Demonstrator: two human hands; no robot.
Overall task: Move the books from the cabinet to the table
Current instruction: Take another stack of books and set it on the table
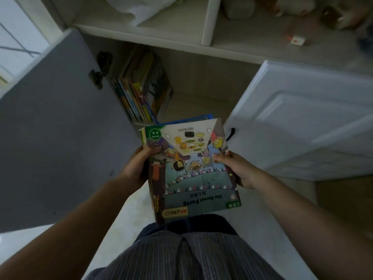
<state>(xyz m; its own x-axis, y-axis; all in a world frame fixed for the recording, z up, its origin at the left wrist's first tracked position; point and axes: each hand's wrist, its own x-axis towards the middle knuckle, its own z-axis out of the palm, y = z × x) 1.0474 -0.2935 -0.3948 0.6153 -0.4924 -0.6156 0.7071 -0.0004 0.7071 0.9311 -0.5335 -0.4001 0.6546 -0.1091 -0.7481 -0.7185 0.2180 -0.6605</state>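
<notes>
A stack of thin picture books (189,170) is held flat in front of my body; the top cover reads "The Street Party" upside down. My left hand (137,166) grips the stack's left edge with the thumb on the cover. My right hand (236,168) grips the right edge, thumb on top. More books (139,91) lean upright against the left wall inside the open lower cabinet (201,77). No table is in view.
The grey left cabinet door (50,128) and the white right door (302,118) both swing open toward me, flanking the stack. Open shelves (210,21) above hold a white bag and small items. Pale floor lies below.
</notes>
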